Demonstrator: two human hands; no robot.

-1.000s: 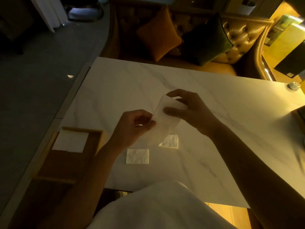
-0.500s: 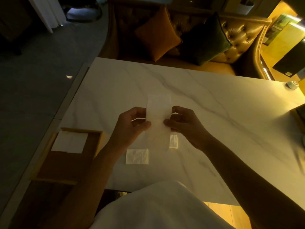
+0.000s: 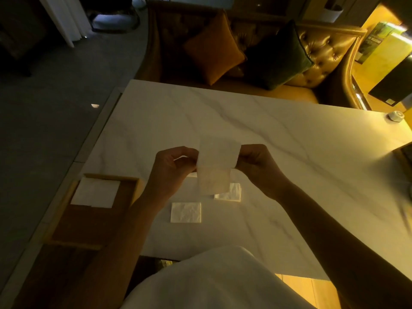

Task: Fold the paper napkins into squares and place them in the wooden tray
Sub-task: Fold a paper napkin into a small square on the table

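Together, left hand (image 3: 171,169) and right hand (image 3: 259,166) pinched one napkin (image 3: 217,156). Two folded napkins (image 3: 186,212) (image 3: 233,193) lay on the table (image 3: 289,152), near one wooden tray (image 3: 93,224).

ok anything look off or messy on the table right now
Nothing spilled or torn. The only untidy bit: the stacked napkins in the wooden tray sit slightly offset, edges not lined up. On the table, two loose napkins lie flat, apart.

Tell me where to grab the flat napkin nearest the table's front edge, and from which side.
Pinch the napkin at its left edge, coming from above on the tray side, probably: it lies flat on the table, so only an edge lifts.
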